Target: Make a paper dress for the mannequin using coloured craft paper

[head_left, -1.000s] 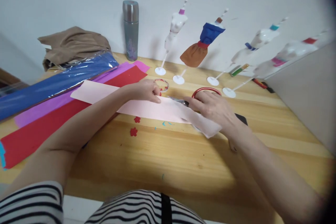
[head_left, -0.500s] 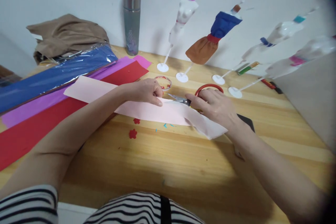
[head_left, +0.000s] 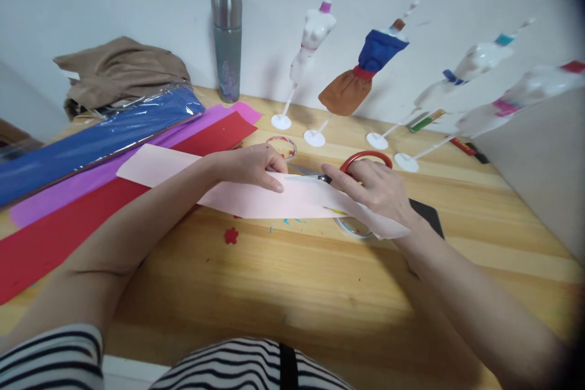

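Note:
A long strip of pale pink crepe paper (head_left: 269,198) stretches across the table in front of me. My left hand (head_left: 256,166) pinches its far edge, thumb on top and fingers curled beneath. Around the red-handled scissors (head_left: 371,155) my right hand (head_left: 377,186) is closed. Their blades lie along the paper's far edge, partly hidden by the paper, with the tip close to my left fingers. A narrow cut flap of the paper curls over toward my right wrist. Beneath that flap a round clear dish (head_left: 354,228) shows in part.
Several small white mannequins on stands line the wall; one wears a blue and brown outfit (head_left: 365,67). A steel bottle (head_left: 227,42), brown cloth (head_left: 123,70), and blue (head_left: 95,137), purple and red paper (head_left: 59,237) lie left. A red paper flower (head_left: 231,236) rests nearer me.
The scissor blades have slid further along the paper's edge toward my left hand. The cut flap has shifted right, uncovering part of the round dish. The whole view has tilted slightly.

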Tool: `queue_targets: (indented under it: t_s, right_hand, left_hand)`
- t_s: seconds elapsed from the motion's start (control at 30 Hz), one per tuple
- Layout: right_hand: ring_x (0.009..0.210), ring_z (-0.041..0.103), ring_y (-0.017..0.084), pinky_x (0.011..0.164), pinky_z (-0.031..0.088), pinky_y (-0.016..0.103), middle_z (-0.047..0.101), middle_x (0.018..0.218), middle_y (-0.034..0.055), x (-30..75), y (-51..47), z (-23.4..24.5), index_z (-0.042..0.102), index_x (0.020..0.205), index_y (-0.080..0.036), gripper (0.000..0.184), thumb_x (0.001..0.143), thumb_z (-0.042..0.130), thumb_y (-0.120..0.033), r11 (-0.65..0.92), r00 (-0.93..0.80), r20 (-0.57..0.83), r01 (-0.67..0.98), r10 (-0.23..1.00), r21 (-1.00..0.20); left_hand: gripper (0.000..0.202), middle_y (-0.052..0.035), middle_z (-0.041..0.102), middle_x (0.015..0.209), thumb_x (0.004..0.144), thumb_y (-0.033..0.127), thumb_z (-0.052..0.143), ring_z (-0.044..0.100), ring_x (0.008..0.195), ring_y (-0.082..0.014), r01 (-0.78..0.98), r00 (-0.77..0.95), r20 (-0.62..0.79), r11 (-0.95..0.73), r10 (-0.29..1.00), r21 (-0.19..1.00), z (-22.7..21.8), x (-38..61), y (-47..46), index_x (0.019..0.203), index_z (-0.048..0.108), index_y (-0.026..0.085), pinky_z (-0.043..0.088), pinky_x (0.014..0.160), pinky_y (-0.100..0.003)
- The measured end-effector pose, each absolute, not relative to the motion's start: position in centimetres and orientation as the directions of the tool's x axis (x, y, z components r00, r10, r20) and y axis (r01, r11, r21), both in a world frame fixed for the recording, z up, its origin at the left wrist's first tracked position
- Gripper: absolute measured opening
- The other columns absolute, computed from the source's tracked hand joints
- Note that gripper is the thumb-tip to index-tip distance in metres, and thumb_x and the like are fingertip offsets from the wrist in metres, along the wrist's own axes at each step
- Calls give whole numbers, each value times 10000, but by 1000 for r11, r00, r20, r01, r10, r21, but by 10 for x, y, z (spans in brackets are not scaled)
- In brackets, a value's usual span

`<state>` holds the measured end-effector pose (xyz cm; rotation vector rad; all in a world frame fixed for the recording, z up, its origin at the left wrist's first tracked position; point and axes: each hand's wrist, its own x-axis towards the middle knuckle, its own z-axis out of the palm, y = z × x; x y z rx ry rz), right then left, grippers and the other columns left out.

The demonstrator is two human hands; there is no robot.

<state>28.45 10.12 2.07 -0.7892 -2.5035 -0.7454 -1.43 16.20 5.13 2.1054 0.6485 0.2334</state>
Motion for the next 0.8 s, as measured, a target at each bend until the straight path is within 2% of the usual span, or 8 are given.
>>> queue_targets:
  t_s: [0.07,0.13,0.33,0.43,0.53,0.67,0.8]
  right_hand:
    - [703,486,194,611,389,322,590,814,69,283,101,21,676,1277,-131,340,993,491,-145,691,-767,527,604,366,398]
    - [692,481,190,596,378,315,586,799,64,282,101,21,677,1268,-141,335,996,482,-127,680,-763,528,611,372,404]
    - [676,476,204,588,368,335,584,779,56,285,101,21,648,1350,-205,409,979,487,-145,734,-753,529,602,392,313]
    - [659,450,197,571,354,327,581,774,47,287,101,25,613,1375,-179,436,970,481,-86,721,-776,531,578,340,382]
    - [637,436,184,552,353,311,573,756,38,286,101,31,604,1330,-128,364,992,475,-83,695,-804,521,550,288,464]
    - [624,457,166,549,369,288,584,736,33,282,99,34,615,1276,-88,313,1009,452,-85,700,-822,512,518,248,492]
    - [599,475,152,545,364,282,618,738,23,285,94,33,617,1313,-150,355,1010,442,-96,691,-812,494,551,312,469]
  left_hand:
    - [178,30,566,640,764,318,681,472,631,-118,359,847,-83,-450,524,818,53,-14,160,711,701,150,306,600,-261]
    - [153,27,589,656,761,294,675,486,636,-120,349,848,-75,-446,524,824,56,-14,157,707,703,154,317,604,-260]
    - [155,40,518,620,757,279,647,443,613,-112,349,865,-85,-472,494,810,60,-13,154,658,643,161,279,569,-255]
    - [175,47,441,588,750,287,637,397,579,-103,355,874,-98,-488,476,798,61,-13,155,636,595,162,244,541,-262]
    - [188,47,415,585,745,285,625,388,571,-103,362,872,-92,-505,481,784,60,-13,155,617,557,166,234,539,-268]
    - [191,49,379,577,730,259,605,385,578,-104,353,877,-78,-528,474,773,61,-11,154,585,515,174,244,555,-268]
    - [254,52,341,578,722,295,625,353,576,-104,399,861,-117,-516,495,758,64,-10,153,563,461,185,238,551,-273]
